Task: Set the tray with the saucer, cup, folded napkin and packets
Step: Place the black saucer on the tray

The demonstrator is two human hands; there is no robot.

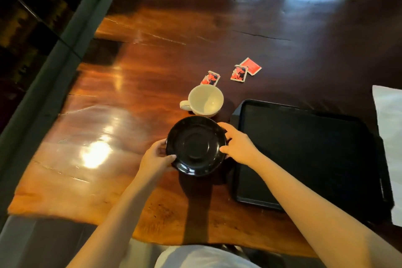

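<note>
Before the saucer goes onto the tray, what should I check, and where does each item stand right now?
1. Grip on the saucer: left hand and right hand hold opposite rims: ok.
2. Saucer empty: ok.
3. Tray floor bare for landing: ok.
4. Cup out of the path, behind the saucer: ok.
5. Napkin folded: cut off at the right edge: cannot tell.
6. Packets on the tray: all three lie on the table: not ok.
</note>
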